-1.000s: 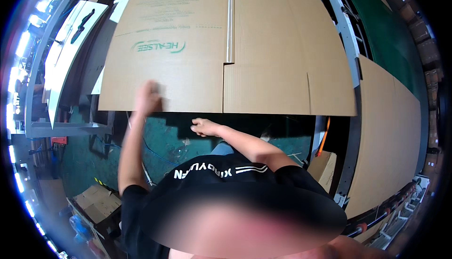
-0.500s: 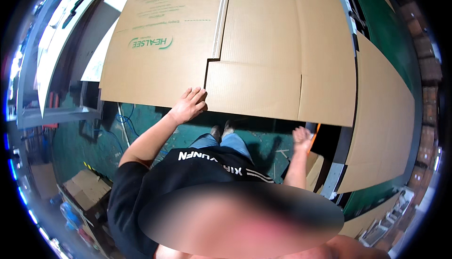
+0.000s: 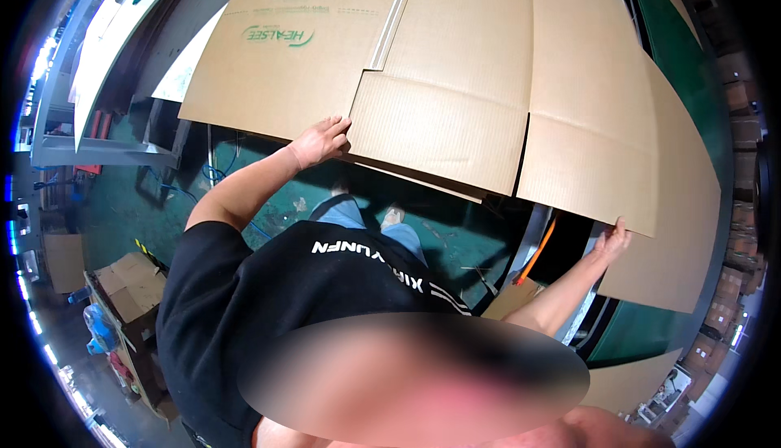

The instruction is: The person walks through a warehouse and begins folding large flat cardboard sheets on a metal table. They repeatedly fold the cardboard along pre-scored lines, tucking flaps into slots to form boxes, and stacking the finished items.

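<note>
A large flat cardboard sheet (image 3: 455,65) with slots, crease lines and green print on its left panel spreads out in front of me. My left hand (image 3: 322,140) is closed on its near edge by the left slot, thumb underneath and fingers on top. Farther right, my right hand (image 3: 612,244) grips the near edge close to the sheet's right corner, fingertips showing above it. The sheet's right part is raised and overlaps another cardboard sheet (image 3: 679,244) on the right. Beneath the near edge, between my hands, a strip of further cardboard (image 3: 419,183) shows.
A grey metal frame (image 3: 106,152) stands at the left with white panels above it. Blue hoses lie on the green floor (image 3: 285,196). An orange strip (image 3: 537,253) runs by a dark gap near my right forearm. A crate with cardboard (image 3: 130,285) sits lower left.
My right hand has moved right and up from below the edge and taken hold of the sheet's right corner. The sheet has shifted right and away, its right side lifted.
</note>
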Demonstrator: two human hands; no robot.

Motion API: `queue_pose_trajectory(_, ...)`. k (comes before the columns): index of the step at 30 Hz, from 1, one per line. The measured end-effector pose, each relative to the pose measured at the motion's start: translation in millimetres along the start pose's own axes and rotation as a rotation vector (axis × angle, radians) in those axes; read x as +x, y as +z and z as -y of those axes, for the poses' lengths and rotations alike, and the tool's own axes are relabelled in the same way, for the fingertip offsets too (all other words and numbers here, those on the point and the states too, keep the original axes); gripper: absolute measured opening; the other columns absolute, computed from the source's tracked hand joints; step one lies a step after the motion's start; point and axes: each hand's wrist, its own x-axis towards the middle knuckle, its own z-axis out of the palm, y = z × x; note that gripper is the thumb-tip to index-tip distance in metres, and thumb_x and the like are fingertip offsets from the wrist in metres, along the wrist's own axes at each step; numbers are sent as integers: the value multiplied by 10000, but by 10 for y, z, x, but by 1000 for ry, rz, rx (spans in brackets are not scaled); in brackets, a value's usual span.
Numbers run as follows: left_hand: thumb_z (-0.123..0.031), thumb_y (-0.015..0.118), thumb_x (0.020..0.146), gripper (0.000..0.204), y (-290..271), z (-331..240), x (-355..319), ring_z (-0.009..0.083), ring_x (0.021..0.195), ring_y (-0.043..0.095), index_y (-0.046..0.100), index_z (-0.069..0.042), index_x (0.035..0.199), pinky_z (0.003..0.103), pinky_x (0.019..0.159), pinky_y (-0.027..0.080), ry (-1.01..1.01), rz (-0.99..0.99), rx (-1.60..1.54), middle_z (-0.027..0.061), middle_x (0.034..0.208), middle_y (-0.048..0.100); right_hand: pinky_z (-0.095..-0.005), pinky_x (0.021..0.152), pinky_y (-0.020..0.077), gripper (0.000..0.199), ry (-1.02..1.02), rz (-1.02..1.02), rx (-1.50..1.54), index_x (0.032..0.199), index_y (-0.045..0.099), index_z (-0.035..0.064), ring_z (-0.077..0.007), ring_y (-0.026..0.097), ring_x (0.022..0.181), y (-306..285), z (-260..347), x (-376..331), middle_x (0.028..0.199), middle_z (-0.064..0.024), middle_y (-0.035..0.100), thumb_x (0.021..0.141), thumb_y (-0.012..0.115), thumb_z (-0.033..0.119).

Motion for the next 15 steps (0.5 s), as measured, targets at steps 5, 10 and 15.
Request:
queue_pose_trajectory(5, -232, 719, 726, 324, -157, -87, 78, 338, 1211, 490, 540, -100, 961, 417, 1025, 414, 41, -74, 18, 160, 1328, 464, -341, 917, 467, 461, -519, 290, -329, 1160, 546, -46, -205, 586, 1003, 1639, 1606, -1552, 1087, -141, 607, 720, 682, -72)
queue_pose_trajectory(10, -243, 726, 723, 305, -239, -156, -16, 307, 1201, 508, 550, -129, 945, 410, 1005, 430, -12, -107, -55, 118, 1319, 488, -367, 997, 429, 508, -765, 617, -475, 1221, 550, -19, -257, 573, 1129, 2986, 1506, -2631, 1206, -162, 592, 724, 591, -119)
queue_pose_trajectory(15, -244, 710, 741, 277, -339, -80, 96, 282, 1191, 525, 556, -136, 945, 400, 989, 445, -14, -158, -95, 98, 1292, 526, -445, 1040, 406, 601, -982, 995, -862, 1230, 565, 0, -357, 516, 1205, 3422, 570, -3490, 1279, -217, 540, 657, 483, -162)
